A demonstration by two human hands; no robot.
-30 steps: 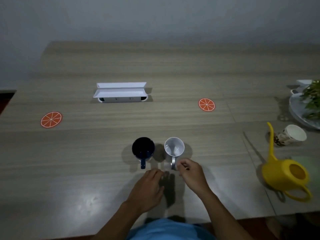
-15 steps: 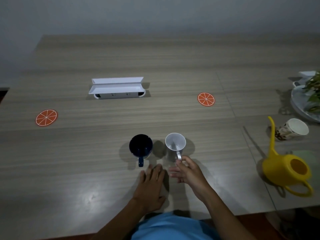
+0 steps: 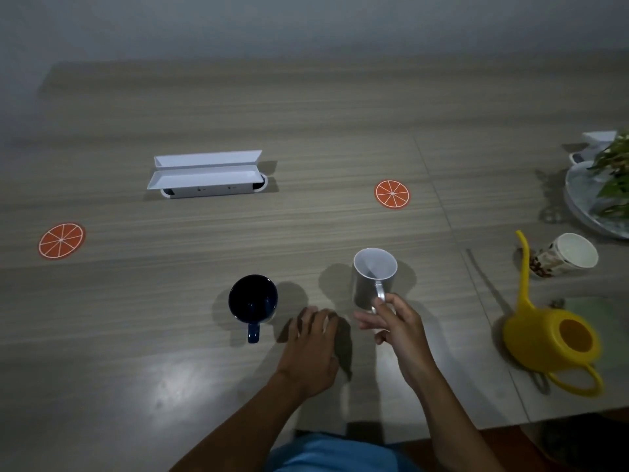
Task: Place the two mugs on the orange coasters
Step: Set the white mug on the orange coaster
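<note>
Since half a second ago the white mug (image 3: 373, 276) has parted from the dark blue mug (image 3: 253, 300), and now sits farther right and tilted, its base apparently off the tabletop (image 3: 306, 124) (the shadow beneath it reads as detached, though the lift is slight). The right hand (image 3: 396, 327) pinches its handle between thumb and forefinger, the other fingers spread loosely. The left hand (image 3: 315, 349) lies palm down and open on the wood, holding nothing, just right of the blue mug's handle, which points toward the person.

Neither mug is on a coaster. One orange-slice coaster (image 3: 392, 194) lies beyond the white mug, farther back and slightly right; the other orange-slice coaster (image 3: 61, 240) lies well off to the left of the blue mug.

A white power-socket box (image 3: 207, 175) with its lid flaps raised sits toward the back left. At the right are a yellow watering can (image 3: 551, 338), a paper cup (image 3: 565, 255) lying on its side, and a round tray (image 3: 578, 202) carrying a leafy plant (image 3: 612, 168).
</note>
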